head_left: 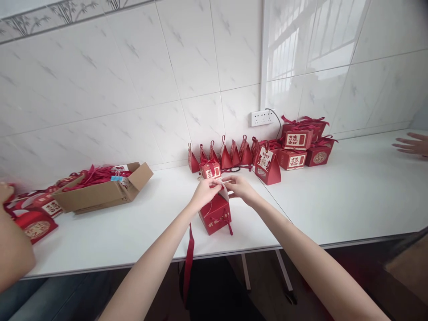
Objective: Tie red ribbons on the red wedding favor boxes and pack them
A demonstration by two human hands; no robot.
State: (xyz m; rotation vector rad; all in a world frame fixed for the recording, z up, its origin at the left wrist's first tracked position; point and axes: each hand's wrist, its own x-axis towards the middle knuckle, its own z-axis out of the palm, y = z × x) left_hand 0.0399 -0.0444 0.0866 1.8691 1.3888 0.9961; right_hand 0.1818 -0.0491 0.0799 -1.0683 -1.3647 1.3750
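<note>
A red gift box (216, 216) with gold characters and a dark red cord tassel stands on the white table in front of me. At its top, my left hand (207, 192) pinches the upper edge of a flap. Close beside it, my right hand (241, 189) has its fingers closed on the flap's other side, where the pale inner face shows. A red ribbon (190, 247) hangs over the table's front edge, left of the box. Just behind my hands sits a smaller red box (211, 169) with a bow and a white label.
Several triangular red boxes (224, 154) line the wall. Bow-tied boxes (296, 159) are stacked at right, near a power strip (263, 118). A cardboard box (100, 198) of red ribbons stands left. Another person's arm (15, 247) is far left; a person's hand (413, 145) rests far right.
</note>
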